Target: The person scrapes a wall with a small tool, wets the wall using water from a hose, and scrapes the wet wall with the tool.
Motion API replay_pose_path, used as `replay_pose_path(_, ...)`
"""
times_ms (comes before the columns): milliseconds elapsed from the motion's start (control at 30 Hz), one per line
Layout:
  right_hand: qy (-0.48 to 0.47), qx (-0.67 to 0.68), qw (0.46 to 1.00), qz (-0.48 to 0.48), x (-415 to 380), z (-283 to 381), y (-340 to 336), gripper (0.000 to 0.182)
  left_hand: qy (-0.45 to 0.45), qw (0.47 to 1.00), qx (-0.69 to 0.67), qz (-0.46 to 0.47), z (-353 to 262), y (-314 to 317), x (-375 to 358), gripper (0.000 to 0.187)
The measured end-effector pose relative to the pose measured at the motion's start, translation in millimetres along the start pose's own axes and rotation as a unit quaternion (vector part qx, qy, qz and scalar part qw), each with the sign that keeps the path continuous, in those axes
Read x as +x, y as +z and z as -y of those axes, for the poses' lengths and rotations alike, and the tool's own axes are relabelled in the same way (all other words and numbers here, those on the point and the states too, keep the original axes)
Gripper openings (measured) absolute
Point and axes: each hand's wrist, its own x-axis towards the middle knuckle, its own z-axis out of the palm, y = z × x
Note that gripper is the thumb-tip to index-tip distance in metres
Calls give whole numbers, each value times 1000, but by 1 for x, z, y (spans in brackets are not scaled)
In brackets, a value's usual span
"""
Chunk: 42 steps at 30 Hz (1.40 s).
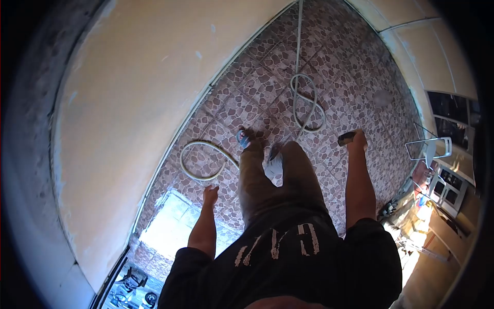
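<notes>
Okay, right hand [359, 137]: fingers are grasping a dark object [346, 138] over the tiled floor [355, 77].
Left hand [210, 195]: hovering near the hose loop [220, 150]; from here I'm not managing to tell its finger state.

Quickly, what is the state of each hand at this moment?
Left hand: no held object visible; whether open or closed cannot be told.
Right hand: closed on a dark object, too unclear to identify.
</notes>
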Motion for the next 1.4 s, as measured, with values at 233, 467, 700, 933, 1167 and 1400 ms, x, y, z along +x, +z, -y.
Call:
replay_pose_path(233, 88, -57, 994, 5, 67, 227, 81, 31, -74, 997, 26, -24, 35, 54, 95, 65)
replay_pose_path(467, 2, 2, 995, -99, 154, 321, 284, 31, -176, 984, 6, -19, 101, 142, 209, 56)
replay_pose_path(700, -202, -6, 974, 101, 262, 269, 462, 28, -110, 988, 58, -96, 143, 218, 305, 37)
replay_pose_path(933, -267, 28, 938, 218, 248, 254, 577, 24, -73, 975, 16, -207, 140, 236, 336, 35)
replay_pose_path(1167, -297, 211, 917, 163, 277, 322, 568, 23, 6, 958, 26, -284, 125, 218, 392, 34)
replay_pose_path(1400, -219, 346, 902, 140, 334, 400, 469, 56, 10, 942, 32, -335, 83, 200, 454, 32)
